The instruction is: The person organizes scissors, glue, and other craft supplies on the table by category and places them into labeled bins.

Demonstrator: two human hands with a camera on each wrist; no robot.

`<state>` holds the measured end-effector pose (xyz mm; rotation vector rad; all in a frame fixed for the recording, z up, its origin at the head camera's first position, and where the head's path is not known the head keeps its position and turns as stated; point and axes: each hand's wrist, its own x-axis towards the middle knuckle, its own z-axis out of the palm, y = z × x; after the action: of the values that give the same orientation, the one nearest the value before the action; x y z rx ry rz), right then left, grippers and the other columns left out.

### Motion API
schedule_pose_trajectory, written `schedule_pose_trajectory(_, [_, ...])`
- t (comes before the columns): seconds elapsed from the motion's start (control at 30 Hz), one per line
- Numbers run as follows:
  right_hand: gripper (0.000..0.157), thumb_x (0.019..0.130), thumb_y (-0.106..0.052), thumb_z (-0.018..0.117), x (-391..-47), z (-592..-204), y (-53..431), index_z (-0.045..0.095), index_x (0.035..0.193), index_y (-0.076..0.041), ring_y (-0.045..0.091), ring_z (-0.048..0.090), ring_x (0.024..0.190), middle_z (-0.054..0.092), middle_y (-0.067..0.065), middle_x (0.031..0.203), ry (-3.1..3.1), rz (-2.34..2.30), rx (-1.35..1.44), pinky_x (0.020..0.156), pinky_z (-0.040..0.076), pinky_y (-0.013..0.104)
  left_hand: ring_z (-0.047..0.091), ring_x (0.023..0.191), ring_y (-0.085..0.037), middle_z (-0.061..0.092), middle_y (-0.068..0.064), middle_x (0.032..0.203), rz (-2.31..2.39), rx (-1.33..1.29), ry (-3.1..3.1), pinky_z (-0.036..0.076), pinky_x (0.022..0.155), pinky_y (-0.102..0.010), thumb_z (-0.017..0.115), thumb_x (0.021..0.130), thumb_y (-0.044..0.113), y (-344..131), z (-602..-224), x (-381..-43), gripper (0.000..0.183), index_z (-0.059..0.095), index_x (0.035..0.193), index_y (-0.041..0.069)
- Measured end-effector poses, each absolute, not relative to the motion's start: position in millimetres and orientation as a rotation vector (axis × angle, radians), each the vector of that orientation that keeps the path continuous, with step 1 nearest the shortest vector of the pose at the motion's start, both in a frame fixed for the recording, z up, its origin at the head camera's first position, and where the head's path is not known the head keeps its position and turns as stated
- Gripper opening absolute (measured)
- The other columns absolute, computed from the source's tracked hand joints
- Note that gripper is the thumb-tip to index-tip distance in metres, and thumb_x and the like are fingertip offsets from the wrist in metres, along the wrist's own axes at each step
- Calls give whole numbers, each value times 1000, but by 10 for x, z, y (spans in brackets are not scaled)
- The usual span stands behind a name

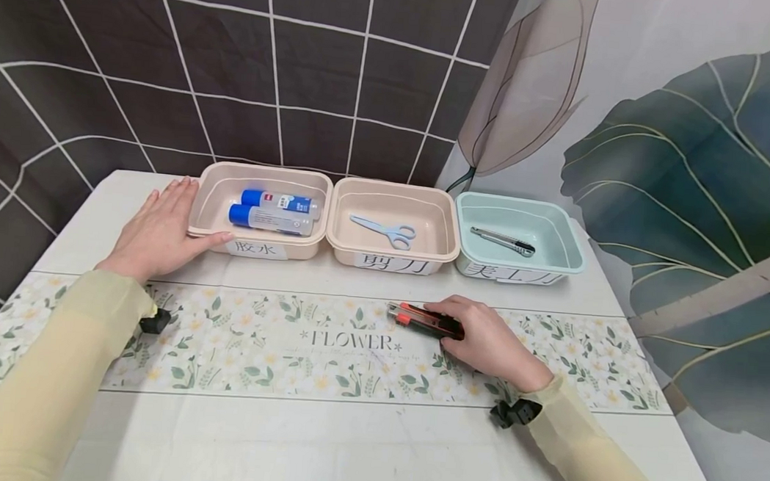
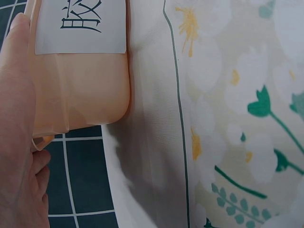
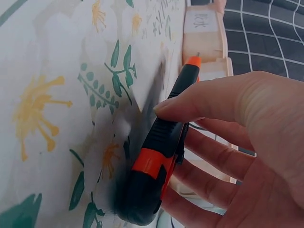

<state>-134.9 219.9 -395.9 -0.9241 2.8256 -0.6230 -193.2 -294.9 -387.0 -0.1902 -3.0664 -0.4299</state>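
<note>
My right hand (image 1: 487, 342) pinches a black and red utility knife (image 1: 426, 319) between thumb and fingers, low over the flowered table runner. Its red front end points left in the head view; in the right wrist view the thumb lies along the black body of the knife (image 3: 164, 133). My left hand (image 1: 160, 230) rests against the left corner of a beige bin (image 1: 205, 200), fingers extended along its side and thumb at the front rim. In the left wrist view the thumb (image 2: 16, 61) lies beside the bin's white label (image 2: 80, 28).
The beige bin holds two blue-capped glue bottles (image 1: 270, 219). Beside it, a second beige bin (image 1: 427, 199) contains blue scissors (image 1: 385, 231), and a light blue bin (image 1: 572, 256) at the right holds a slim grey utility knife (image 1: 502, 241). A dark grid-patterned curtain (image 1: 237, 62) hangs behind.
</note>
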Motion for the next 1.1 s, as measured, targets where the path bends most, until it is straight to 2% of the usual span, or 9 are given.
schedule_pose_trajectory(0.6, [58,80,3,80,-1328,-3812,2274,67,135,-11,17,61,97,67,1,125,2857,-725,-860,80,52,37,2,153,-42,8,-31,164,-442,-198,-3066,-8,122,-49,49,92,75,-2950,-3865,-1910,116,2,159,-8])
schedule_pose_trajectory(0.87, [56,81,2,80,-1356,-3715,2375,67,134,-11,24,63,105,66,6,127,2918,-738,-817,83,52,42,2,153,-42,7,-31,164,-442,-199,-3067,-8,122,-50,49,92,75,-2953,-3868,-1915,116,2,159,-8])
schedule_pose_trajectory(1.1, [57,80,2,81,-1381,-3642,2444,68,134,-11,25,61,93,67,8,122,2978,-727,-791,75,48,41,1,153,-42,7,-31,164,-440,-192,-3073,-8,122,-50,48,92,75,-2954,-3872,-1921,116,2,159,-8])
